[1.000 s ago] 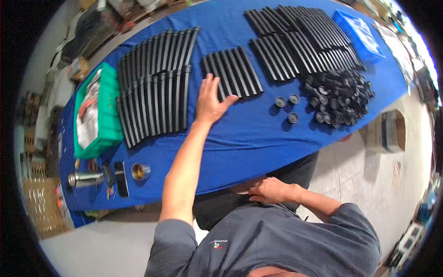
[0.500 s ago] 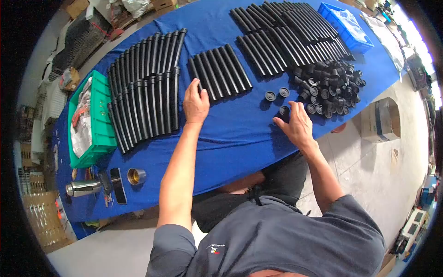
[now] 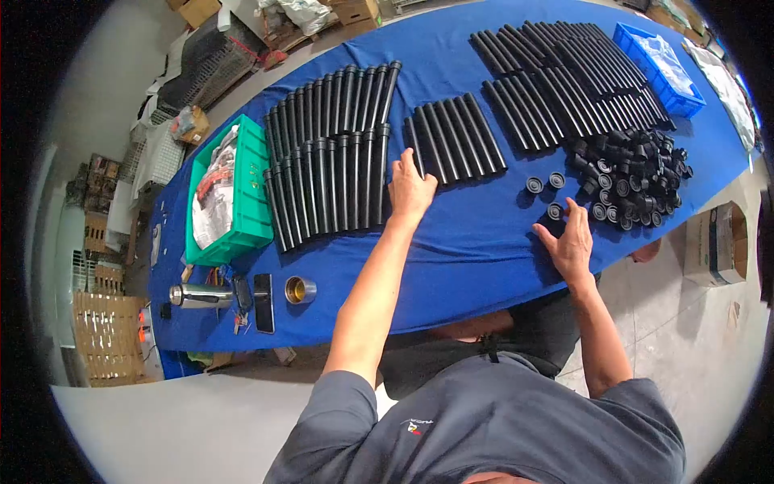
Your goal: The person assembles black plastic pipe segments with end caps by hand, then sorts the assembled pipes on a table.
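Note:
My left hand (image 3: 413, 192) rests at the near end of the leftmost black tube (image 3: 414, 141) in a short middle row. Its thumb and index finger are apart, with the tube's lower end between them. The other black tubes (image 3: 459, 141) lie side by side to the right. My right hand (image 3: 571, 248) hovers with thumb and fingers spread, fingertips beside a loose black cap (image 3: 555, 211). Two more round caps, one of them the left cap (image 3: 534, 185), lie just beyond. A heap of black caps (image 3: 629, 173) is to the right of that hand.
Capped black tubes (image 3: 330, 173) lie in two rows on the left, near a green crate (image 3: 256, 189). More plain tubes (image 3: 564, 85) and a blue bin (image 3: 685, 105) are at the far right. A flask (image 3: 200, 296), a phone (image 3: 264, 302) and a metal cup (image 3: 301, 290) stand near the left edge.
The camera view has turned, shifting the whole table to the right in the picture. Both hands stay near the same tube and cap, with only slight movement.

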`<control>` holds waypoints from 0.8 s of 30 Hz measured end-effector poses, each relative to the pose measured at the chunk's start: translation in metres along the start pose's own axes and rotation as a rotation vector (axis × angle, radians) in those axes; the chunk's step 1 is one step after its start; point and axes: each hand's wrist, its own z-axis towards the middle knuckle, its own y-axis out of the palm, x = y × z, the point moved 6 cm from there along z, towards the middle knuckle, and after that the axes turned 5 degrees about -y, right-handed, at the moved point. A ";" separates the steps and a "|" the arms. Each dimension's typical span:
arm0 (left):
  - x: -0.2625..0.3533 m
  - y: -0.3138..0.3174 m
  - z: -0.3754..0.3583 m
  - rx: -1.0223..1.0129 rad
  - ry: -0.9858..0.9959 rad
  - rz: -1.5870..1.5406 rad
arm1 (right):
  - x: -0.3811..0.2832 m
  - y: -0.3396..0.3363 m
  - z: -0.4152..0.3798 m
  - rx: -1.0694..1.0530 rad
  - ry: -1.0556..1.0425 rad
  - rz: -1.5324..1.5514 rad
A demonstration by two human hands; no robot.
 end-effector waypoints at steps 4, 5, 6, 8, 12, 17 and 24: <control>0.006 -0.017 -0.040 -0.098 -0.078 0.052 | -0.004 -0.011 -0.001 0.141 -0.060 0.068; 0.002 -0.018 -0.053 -0.075 -0.054 0.035 | -0.002 -0.011 -0.003 0.149 -0.096 0.082; 0.005 -0.022 -0.066 -0.103 -0.057 0.043 | -0.002 -0.009 -0.006 0.154 -0.133 0.100; 0.004 -0.030 -0.095 -0.091 -0.067 -0.062 | -0.013 -0.012 -0.009 0.153 -0.255 0.189; 0.004 -0.037 -0.153 -0.085 -0.033 -0.189 | -0.038 0.011 -0.025 -0.074 -0.137 0.479; 0.024 -0.064 -0.200 -0.105 -0.104 -0.275 | -0.099 0.050 -0.042 -0.428 -0.015 0.906; 0.036 -0.059 -0.220 -0.085 -0.016 -0.227 | -0.129 0.046 -0.052 -0.607 -0.276 0.925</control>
